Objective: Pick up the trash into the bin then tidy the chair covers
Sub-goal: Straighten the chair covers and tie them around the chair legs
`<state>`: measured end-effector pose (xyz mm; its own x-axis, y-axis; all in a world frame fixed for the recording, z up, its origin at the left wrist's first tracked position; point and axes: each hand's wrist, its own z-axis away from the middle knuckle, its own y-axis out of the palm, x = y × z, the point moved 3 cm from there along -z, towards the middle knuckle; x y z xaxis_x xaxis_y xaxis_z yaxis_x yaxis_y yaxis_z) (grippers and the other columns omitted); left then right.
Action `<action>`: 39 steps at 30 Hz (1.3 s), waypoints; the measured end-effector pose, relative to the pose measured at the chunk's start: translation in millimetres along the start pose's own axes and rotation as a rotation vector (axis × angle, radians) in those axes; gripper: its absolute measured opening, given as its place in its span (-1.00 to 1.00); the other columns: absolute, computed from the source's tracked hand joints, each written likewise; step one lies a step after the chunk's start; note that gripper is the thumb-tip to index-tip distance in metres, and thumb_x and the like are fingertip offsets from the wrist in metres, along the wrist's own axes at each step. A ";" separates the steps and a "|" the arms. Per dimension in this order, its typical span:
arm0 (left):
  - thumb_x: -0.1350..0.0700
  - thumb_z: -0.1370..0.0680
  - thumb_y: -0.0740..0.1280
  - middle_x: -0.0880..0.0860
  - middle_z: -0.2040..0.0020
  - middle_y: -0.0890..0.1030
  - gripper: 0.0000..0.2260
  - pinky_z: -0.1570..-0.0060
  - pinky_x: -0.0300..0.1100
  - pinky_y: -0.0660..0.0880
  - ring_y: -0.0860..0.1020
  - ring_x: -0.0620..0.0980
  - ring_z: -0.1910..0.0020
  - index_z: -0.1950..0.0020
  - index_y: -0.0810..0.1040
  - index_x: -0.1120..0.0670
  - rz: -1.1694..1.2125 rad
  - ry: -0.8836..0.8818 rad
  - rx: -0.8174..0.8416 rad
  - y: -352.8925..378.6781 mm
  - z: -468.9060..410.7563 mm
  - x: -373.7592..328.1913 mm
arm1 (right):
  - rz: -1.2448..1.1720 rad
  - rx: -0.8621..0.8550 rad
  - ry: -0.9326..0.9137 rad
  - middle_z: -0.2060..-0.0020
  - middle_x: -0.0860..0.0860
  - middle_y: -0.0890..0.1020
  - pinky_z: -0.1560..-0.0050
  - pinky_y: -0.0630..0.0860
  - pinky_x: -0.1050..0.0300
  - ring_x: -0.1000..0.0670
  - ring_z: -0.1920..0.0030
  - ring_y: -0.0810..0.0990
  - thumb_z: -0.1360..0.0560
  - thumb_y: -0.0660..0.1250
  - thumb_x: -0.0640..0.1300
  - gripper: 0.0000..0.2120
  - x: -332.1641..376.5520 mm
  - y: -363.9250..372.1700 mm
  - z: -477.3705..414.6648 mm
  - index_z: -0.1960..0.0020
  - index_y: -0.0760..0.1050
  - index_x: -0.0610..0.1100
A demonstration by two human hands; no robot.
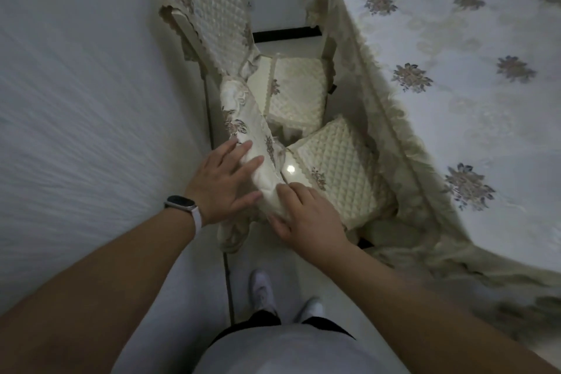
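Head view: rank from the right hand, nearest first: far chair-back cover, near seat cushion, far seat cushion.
From the right hand:
1. Near seat cushion, just beyond it, to the right.
2. Far seat cushion, further on, centre.
3. Far chair-back cover, top left.

Cream floral chair cover (249, 118), rumpled, draped over near chairback, quilted second cover (209, 6) on far chairback

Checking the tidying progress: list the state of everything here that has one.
left hand, open, flat on near chair cover
right hand, open, touching that cover
near chair cover, draped, rumpled
far chair cover, draped, untouched
near seat cushion, lying flat, untouched
tablecloth, spread, edge hanging down
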<state>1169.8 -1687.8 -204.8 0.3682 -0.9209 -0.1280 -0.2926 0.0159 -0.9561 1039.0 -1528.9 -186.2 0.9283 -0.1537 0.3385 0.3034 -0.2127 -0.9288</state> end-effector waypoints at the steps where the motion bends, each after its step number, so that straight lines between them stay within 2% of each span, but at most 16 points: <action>1: -0.31 -0.54 0.15 0.19 -0.47 0.37 -0.42 -0.28 0.22 0.40 0.31 0.28 -0.44 -0.44 0.35 0.01 0.002 0.029 -0.008 2.4 -5.3 1.9 | 0.000 0.011 0.020 -0.02 -0.07 0.58 0.26 0.52 0.05 -0.11 0.11 0.57 -0.45 0.29 0.12 -0.53 -0.5 3.8 -3.5 -0.24 0.49 -0.15; 4: -0.32 -0.52 0.18 0.21 -0.45 0.39 -0.40 -0.29 0.19 0.39 0.30 0.28 -0.44 -0.41 0.38 0.03 0.004 0.107 -0.054 6.4 -12.6 9.0 | -0.010 0.032 0.104 -0.03 -0.04 0.59 0.36 0.49 0.09 -0.10 0.12 0.60 -0.43 0.25 0.19 -0.47 -0.8 13.9 -11.0 -0.29 0.44 -0.10; 10: -0.31 -0.57 0.13 0.25 -0.42 0.37 -0.41 -0.40 0.22 0.30 0.27 0.34 -0.44 -0.37 0.40 0.11 0.080 0.139 -0.157 17.3 -13.4 8.2 | -0.011 -0.068 0.137 0.11 0.02 0.63 0.48 0.45 0.13 -0.06 0.27 0.62 -0.40 0.23 0.21 -0.51 -0.6 17.2 -16.5 -0.17 0.54 -0.08; 15: -0.31 -0.59 0.13 0.27 -0.41 0.36 -0.43 -0.44 0.20 0.25 0.27 0.35 -0.42 -0.36 0.40 0.12 0.110 0.180 -0.199 19.4 -21.9 9.7 | -0.043 -0.107 0.114 0.18 -0.04 0.63 0.52 0.48 0.10 -0.11 0.33 0.60 -0.32 0.49 0.06 -0.55 -5.7 17.5 -21.5 -0.12 0.56 -0.15; 20: -0.28 -0.59 0.18 0.30 -0.39 0.39 -0.43 -0.46 0.18 0.22 0.25 0.33 -0.43 -0.36 0.41 0.14 0.157 0.200 -0.245 17.9 -51.7 -2.9 | -0.035 -0.242 0.121 0.22 -0.05 0.65 0.52 0.49 0.10 -0.13 0.36 0.62 -0.38 0.26 0.15 -0.53 -23.9 -5.2 -29.3 -0.06 0.63 -0.18; 27: -0.29 -0.57 0.22 0.28 -0.36 0.46 -0.45 -0.43 0.18 0.25 0.30 0.29 -0.42 -0.31 0.48 0.13 0.247 0.243 -0.345 14.0 -129.0 -40.5 | 0.018 -0.373 0.221 0.21 -0.06 0.64 0.51 0.53 0.02 -0.16 0.34 0.62 -0.36 0.27 0.11 -0.54 -73.6 -55.8 -35.6 -0.08 0.64 -0.17; 34: -0.27 -0.56 0.25 0.17 -0.33 0.48 -0.52 -0.33 0.18 0.34 0.33 0.23 -0.39 -0.26 0.50 0.07 0.262 0.297 -0.414 12.2 -202.0 -73.5 | 0.096 -0.459 0.253 0.21 -0.03 0.64 0.49 0.50 0.08 -0.11 0.33 0.61 -0.38 0.34 0.05 -0.62 -129.8 -95.2 -45.3 -0.06 0.64 -0.17; 39: -0.28 -0.56 0.22 0.07 -0.26 0.58 -0.54 -0.23 0.11 0.27 0.44 0.13 -0.33 -0.20 0.61 0.03 0.238 0.310 -0.399 5.6 -261.3 -89.7 | 0.142 -0.507 0.237 0.26 -0.01 0.63 0.50 0.44 0.15 -0.07 0.38 0.58 -0.37 0.32 0.01 -0.66 -171.9 -127.6 -55.9 -0.04 0.64 -0.15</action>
<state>904.5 -1706.9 -129.8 -0.0078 -0.9823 -0.1869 -0.6699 0.1439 -0.7284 828.7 -1529.2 -117.4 0.8613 -0.4142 0.2942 -0.0159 -0.6008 -0.7992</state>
